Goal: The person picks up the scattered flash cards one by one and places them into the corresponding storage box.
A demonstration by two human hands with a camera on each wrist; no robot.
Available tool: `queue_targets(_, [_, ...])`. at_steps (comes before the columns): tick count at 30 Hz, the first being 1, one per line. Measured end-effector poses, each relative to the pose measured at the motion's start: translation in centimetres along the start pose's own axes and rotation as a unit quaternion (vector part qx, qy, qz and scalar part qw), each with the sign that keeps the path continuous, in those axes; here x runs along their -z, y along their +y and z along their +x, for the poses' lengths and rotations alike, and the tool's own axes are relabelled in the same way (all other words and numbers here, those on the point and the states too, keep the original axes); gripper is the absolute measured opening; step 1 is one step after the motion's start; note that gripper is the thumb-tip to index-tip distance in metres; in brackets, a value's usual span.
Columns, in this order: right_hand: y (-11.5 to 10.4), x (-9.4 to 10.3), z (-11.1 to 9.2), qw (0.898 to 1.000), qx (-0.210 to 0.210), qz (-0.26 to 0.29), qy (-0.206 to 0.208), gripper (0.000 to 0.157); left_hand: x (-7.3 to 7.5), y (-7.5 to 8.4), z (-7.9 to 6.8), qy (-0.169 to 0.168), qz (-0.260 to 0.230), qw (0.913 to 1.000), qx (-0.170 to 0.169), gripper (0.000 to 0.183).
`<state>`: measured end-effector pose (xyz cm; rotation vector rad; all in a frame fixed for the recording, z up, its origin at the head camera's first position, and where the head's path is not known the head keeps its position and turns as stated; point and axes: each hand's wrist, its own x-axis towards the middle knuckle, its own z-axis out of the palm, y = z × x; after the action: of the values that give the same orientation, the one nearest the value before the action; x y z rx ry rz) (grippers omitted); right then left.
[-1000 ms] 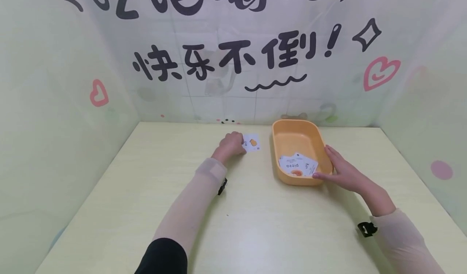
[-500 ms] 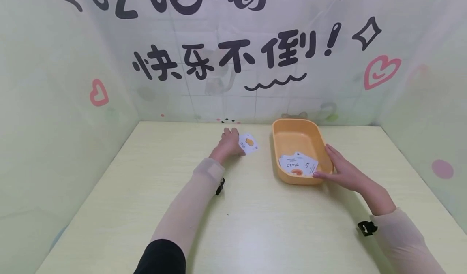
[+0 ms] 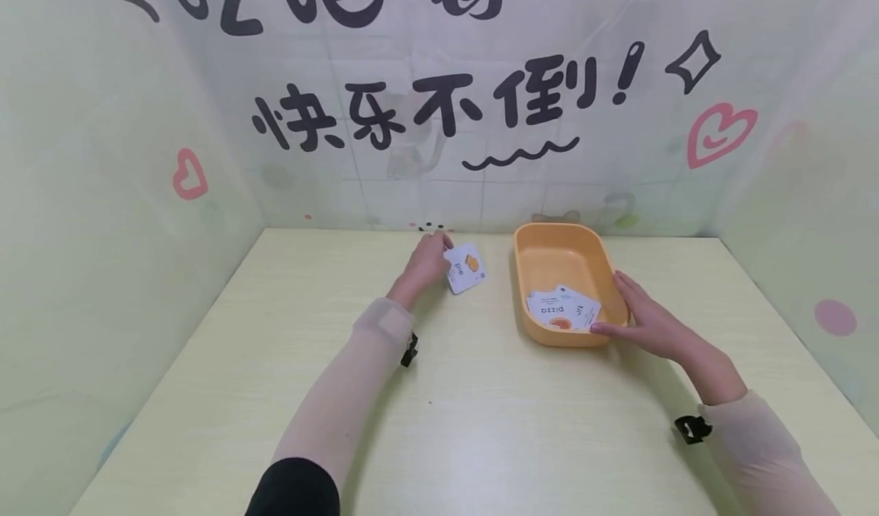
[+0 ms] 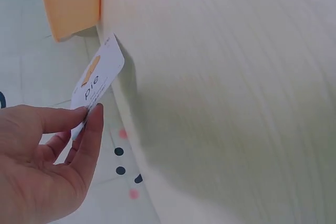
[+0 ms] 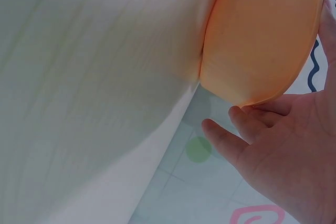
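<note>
My left hand (image 3: 426, 262) pinches a white picture card (image 4: 100, 74) between thumb and fingers. The card reads "pie" and has an orange pie drawn on it. It stands tilted close over the table's far part, left of an orange plastic bin (image 3: 525, 272). Against the bin's near right corner rests my right hand (image 3: 648, 321), its thumb at the front rim and its fairly straight fingers along the right side. Several white cards (image 3: 563, 307) lie overlapping at the near end inside the bin, the top ones showing "pizza" and a partly covered word.
The pale wooden table (image 3: 481, 424) ends at a printed cloth backdrop (image 3: 330, 195) just behind the bin. Cloth side walls stand at left and right. Black wrist straps (image 3: 693, 429) show at both sleeves.
The pie card, earlier flat on the table under the left fingers, is turned and lifted at its edge, now pinched. The left hand has shifted slightly back. Right hand and bin stay put.
</note>
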<state>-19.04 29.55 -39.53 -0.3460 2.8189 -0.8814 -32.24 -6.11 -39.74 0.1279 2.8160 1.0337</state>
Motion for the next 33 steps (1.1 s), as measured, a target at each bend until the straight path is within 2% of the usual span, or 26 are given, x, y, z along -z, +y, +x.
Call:
queue_targets(4, [0.1, 0.0, 0.0, 1.0, -0.001, -0.001, -0.001, 0.112, 0.4, 0.5, 0.0, 0.007, -0.028, 0.9993, -0.023, 0.038])
queue_targets(10, [0.2, 0.1, 0.0, 1.0, 0.003, -0.003, 0.001, 0.112, 0.7, 2.0, -0.4, 0.012, -0.108, 0.993, -0.046, 0.038])
queue_targets(16, [0.2, 0.1, 0.0, 1.0, 0.009, -0.002, 0.005, 0.111, 0.7, 4.6, -1.2, -0.012, -0.184, 0.9812, -0.058, 0.039])
queue_targets(21, [0.3, 0.0, 0.0, 1.0, 0.004, -0.002, 0.003, 0.112, -0.4, 7.0, -2.2, -0.054, -0.214, 0.9723, -0.076, 0.039])
queue_targets(24, [0.3, 0.1, 0.0, 1.0, 0.001, -0.003, 0.001, 0.111, -1.5, 8.1, -2.8, -0.086, -0.202, 0.9709, -0.097, 0.038])
queue_targets(27, [0.3, 0.1, 0.0, 1.0, 0.001, -0.004, 0.002, 0.111, -2.5, 8.9, -3.2, -0.114, -0.163, 0.973, -0.117, 0.036])
queue_targets(33, [0.3, 0.0, 0.1, 1.0, 0.003, -0.001, 0.003, 0.112, -3.2, 9.3, -3.8, -0.14, -0.073, 0.9759, -0.151, 0.026])
